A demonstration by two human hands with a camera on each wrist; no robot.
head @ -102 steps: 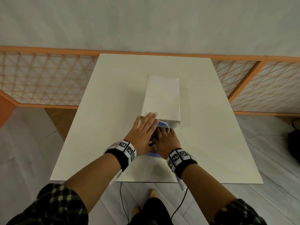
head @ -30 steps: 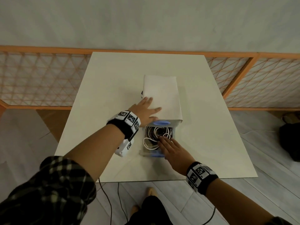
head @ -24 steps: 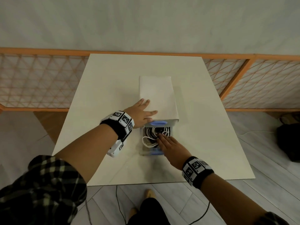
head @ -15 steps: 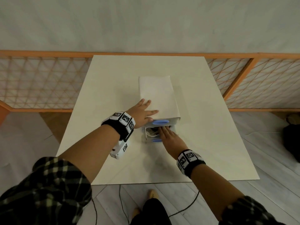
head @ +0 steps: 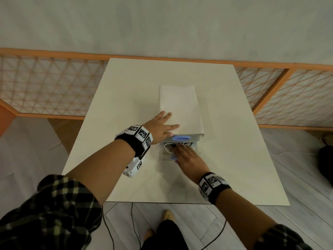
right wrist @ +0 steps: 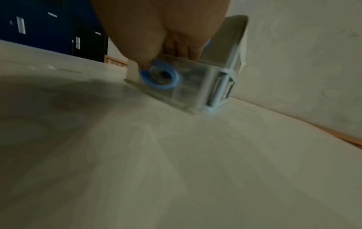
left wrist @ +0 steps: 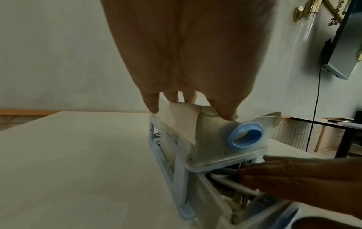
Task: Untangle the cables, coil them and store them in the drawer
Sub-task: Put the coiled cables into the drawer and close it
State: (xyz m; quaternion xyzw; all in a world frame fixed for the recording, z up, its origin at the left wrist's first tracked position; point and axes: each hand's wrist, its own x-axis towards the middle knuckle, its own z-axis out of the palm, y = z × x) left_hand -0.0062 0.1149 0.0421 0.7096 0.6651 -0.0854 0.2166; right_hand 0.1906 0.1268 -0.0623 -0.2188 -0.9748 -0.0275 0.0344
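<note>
A small drawer unit with a white cover stands mid-table. My left hand lies flat on its top near the front left corner, fingers straight; the left wrist view shows the fingertips on the top edge above the upper drawer's blue ring handle. The clear lower drawer sticks out a little, with coiled white and black cables inside. My right hand rests over the cables with straight fingers. Its thumb sits against the lower drawer's blue ring handle.
The white table is bare around the unit. An orange lattice fence runs behind and beside it. A dark bag lies on the floor at the right. Thin black wires hang below the near edge.
The lower drawer has slid inward under my right hand, hiding most of the cables. My left hand left the drawer earlier and stays flat on the unit's top.
</note>
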